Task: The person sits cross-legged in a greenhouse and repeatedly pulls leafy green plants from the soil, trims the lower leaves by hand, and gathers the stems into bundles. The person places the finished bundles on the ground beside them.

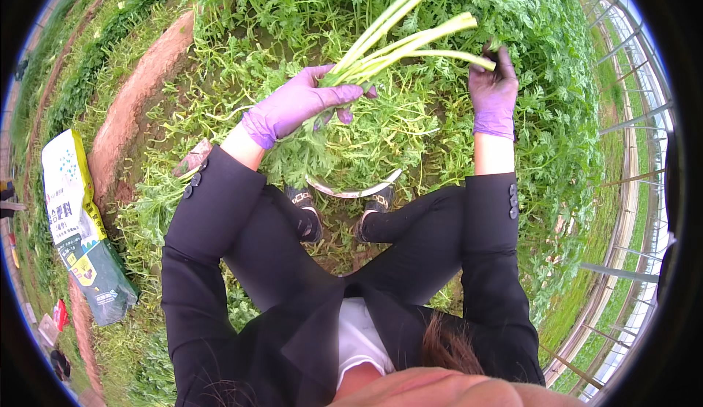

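My left hand [310, 99], in a purple glove, grips a bunch of leafy green stalks [406, 44]. Their pale cut ends point up and to the right, and their leaves hang below the palm. My right hand [494, 86], gloved too and dark with dirt on the fingers, is raised beside the end of the lowest stalk; its fingers are bent near a bit of green, and whether they pinch anything cannot be told. Under the hands lies a heap of leafy greens [368, 143], bordered by a curved white rim [357, 193] just before my shoes.
Dense leafy plants [527, 17] grow ahead and to the right. On the left, a printed fertilizer sack [88, 231] lies by a bare soil ridge [137, 88]. More greens [159, 204] lie beside my left sleeve. Metal greenhouse framing [626, 187] curves along the right.
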Motion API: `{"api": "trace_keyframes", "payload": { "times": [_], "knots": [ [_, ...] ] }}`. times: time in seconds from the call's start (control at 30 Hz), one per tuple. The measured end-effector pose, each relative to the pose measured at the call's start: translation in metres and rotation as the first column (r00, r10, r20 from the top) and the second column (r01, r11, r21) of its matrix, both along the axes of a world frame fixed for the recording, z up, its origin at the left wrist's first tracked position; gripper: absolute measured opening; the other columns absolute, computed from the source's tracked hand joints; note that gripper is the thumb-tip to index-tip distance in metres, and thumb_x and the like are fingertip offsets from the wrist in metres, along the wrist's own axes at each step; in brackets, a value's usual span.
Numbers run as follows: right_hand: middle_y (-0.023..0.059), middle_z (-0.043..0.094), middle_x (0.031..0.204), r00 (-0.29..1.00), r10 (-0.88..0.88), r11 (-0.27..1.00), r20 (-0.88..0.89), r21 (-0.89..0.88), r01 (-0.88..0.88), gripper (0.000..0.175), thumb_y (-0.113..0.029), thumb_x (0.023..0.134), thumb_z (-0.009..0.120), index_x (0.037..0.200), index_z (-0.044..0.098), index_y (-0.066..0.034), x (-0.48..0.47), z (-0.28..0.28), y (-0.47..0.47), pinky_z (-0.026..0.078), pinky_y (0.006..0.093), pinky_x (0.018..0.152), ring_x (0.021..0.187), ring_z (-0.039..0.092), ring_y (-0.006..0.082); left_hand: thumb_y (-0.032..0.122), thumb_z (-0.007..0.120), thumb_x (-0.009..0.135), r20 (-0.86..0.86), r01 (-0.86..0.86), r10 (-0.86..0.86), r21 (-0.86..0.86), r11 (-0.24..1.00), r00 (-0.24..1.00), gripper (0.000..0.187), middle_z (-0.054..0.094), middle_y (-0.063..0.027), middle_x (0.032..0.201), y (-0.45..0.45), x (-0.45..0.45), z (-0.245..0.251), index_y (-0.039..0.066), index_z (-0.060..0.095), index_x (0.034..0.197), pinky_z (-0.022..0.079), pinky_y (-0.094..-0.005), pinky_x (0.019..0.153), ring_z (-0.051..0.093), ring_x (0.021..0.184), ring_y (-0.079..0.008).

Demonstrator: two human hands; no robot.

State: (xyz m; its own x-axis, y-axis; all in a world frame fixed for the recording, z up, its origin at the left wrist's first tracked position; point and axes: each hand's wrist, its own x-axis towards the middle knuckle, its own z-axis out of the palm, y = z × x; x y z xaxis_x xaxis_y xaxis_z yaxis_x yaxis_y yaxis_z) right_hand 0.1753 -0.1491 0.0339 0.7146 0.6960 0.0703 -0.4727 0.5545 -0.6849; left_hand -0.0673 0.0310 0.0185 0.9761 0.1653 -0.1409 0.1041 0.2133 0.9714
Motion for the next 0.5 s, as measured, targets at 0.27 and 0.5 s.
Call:
{"api": "trace_keyframes", "payload": {
  "times": [0.27, 0.5],
  "knots": [
    [0.0114, 0.071, 0.109, 0.771, 0.530, 0.838, 0.353, -0.359, -0.411, 0.044, -0.016, 0.084, 0.077, 0.122, 0.064, 0.0007, -0.048, -0.023, 0.015, 0.052, 0.0325, 0.091, 0.098, 0.068, 0.0189, 0.029, 0.072, 0.091, -0.057, -0.067, 0.069, 0.028, 0.997, 0.996, 0.044, 0.072, -0.0038, 0.111, -0.006, 0.007, -0.002, 0.003, 0.060, 0.124, 0.043, -0.0206, 0.048, 0.065, 0.073, -0.0096],
    [0.0072, 0.073, 0.097, 0.788, 0.278, 0.915, 0.549, -0.401, -0.043, 0.017, -0.017, 0.088, 0.071, 0.098, 0.073, -0.0031, -0.007, -0.006, -0.009, 0.054, 0.0305, 0.084, 0.087, 0.067, 0.0170, 0.035, 0.069, 0.093, -0.060, 0.052, -0.046, 0.118, 0.992, 0.997, 0.042, 0.067, -0.0003, 0.077, 0.001, 0.000, 0.001, 0.003, 0.067, 0.120, 0.047, -0.0221, 0.072, 0.063, 0.076, -0.0074]
  ]
}}
